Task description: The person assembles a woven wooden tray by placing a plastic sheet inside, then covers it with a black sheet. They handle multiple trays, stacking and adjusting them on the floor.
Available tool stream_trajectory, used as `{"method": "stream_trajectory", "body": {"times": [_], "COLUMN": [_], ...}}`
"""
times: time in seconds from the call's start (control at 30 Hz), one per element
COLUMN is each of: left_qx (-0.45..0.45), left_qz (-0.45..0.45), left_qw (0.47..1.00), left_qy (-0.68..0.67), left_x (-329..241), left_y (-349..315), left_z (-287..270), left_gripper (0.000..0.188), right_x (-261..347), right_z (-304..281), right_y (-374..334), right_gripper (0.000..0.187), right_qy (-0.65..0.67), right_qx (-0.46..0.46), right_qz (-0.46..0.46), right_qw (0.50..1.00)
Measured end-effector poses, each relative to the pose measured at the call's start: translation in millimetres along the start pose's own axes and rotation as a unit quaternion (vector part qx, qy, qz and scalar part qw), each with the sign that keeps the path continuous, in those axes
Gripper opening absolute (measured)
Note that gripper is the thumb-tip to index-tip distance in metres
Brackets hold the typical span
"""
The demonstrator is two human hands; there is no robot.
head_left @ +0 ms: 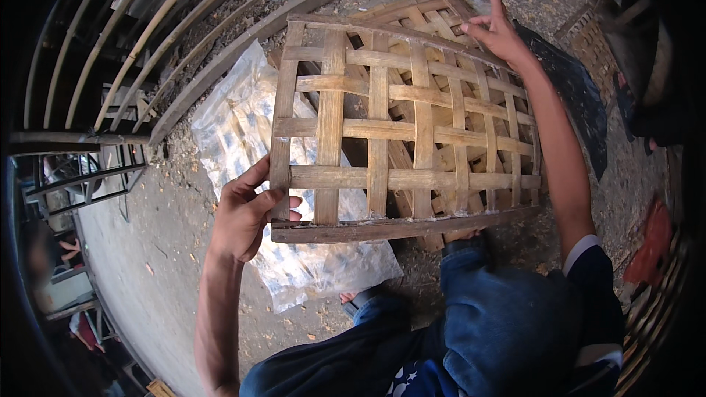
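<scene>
A lattice panel of woven flat bamboo strips in a wooden frame (422, 132) is held tilted over my knees. My left hand (246, 209) pinches its lower left corner, the thumb on the near side and fingertips showing through a gap. Near the far right corner of the panel is my right hand (504, 33), index finger stretched out and thumb apart. Whether its palm touches the frame cannot be made out. Beneath lies a second woven bamboo panel (412, 12), mostly covered by the held one.
A crumpled translucent plastic sheet (228, 121) lies on the dirt floor (176, 250) to the left. Slatted wooden railing (158, 18) stands at the far left, a red plastic bag (651, 242) at the right. Dark sheeting (577, 95) lies beyond my right arm. Another person's hand (70, 250) shows at the left edge.
</scene>
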State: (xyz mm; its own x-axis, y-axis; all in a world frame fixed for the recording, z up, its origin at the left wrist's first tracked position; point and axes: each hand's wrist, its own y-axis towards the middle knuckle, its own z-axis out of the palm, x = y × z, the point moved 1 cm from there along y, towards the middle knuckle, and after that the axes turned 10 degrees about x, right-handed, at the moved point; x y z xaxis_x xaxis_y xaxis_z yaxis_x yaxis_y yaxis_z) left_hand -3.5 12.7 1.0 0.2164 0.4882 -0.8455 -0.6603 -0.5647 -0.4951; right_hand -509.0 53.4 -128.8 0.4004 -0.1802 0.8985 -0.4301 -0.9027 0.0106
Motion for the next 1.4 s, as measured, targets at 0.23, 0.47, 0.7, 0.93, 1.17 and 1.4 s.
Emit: {"method": "stream_trajectory", "body": {"times": [0.23,0.47,0.7,0.93,1.17,1.4], "left_qx": [0.005,-0.003,-0.006,-0.009,-0.028,-0.043], "left_qz": [0.005,-0.001,-0.001,-0.004,-0.014,0.001], "left_qw": [1.000,1.000,1.000,1.000,0.999,0.998], "left_qy": [-0.016,-0.021,-0.014,-0.013,0.014,0.054], "left_x": [0.4,-0.9,2.1,10.7,8.9,22.1], "left_y": [0.4,0.2,-1.4,5.0,12.4,7.1], "left_z": [0.6,0.8,2.0,-7.1,-4.7,-8.3], "left_gripper": [0.056,0.058,0.059,0.057,0.057,0.069], "right_x": [9.6,38.5,3.4,-105.8,-47.5,-51.0], "right_z": [10.3,57.0,38.9,-40.7,-6.1,27.7], "right_y": [1.0,-7.6,-11.2,-45.1,-49.6,-19.4], "right_gripper": [0.024,0.042,0.058,0.038,0.038,0.039], "right_qy": [-0.057,-0.186,-0.198,-0.382,-0.291,-0.079], "right_qx": [-0.018,0.017,0.096,-0.127,-0.093,0.049], "right_qz": [-0.128,-0.192,-0.077,0.047,-0.101,-0.070], "right_qw": [0.990,0.963,0.972,0.914,0.947,0.993]}}
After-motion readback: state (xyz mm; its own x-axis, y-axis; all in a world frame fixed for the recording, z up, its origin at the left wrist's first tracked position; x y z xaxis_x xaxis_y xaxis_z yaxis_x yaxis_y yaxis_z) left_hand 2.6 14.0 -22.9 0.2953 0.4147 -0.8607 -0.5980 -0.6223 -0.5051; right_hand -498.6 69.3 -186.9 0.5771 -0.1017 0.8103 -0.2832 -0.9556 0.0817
